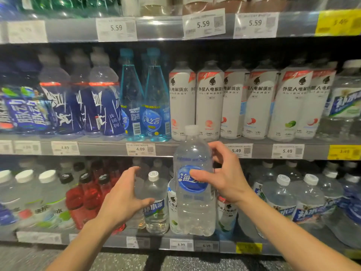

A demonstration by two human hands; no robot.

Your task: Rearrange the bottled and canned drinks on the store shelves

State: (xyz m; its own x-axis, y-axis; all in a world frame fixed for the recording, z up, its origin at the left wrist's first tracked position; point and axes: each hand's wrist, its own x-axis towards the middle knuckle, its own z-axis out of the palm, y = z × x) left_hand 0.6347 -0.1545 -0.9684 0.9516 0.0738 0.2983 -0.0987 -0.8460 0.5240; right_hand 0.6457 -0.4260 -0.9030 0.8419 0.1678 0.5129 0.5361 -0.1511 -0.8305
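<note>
Between the two hands, a clear bottle stands upright, off the shelf.

Held out before the lower shelf (pixel 148 242), the clear bottle (pixel 195 192) has its long axis vertical, white cap up near the middle shelf edge (pixel 101 148). The right hand (pixel 224 177) grips it from the right, thumb across the blue label, fingers curled behind. The left hand (pixel 121 196) hangs just beside it to the left, fingers spread and empty, in front of a smaller bottle (pixel 156 204). The right hand is clearly nearer.
</note>
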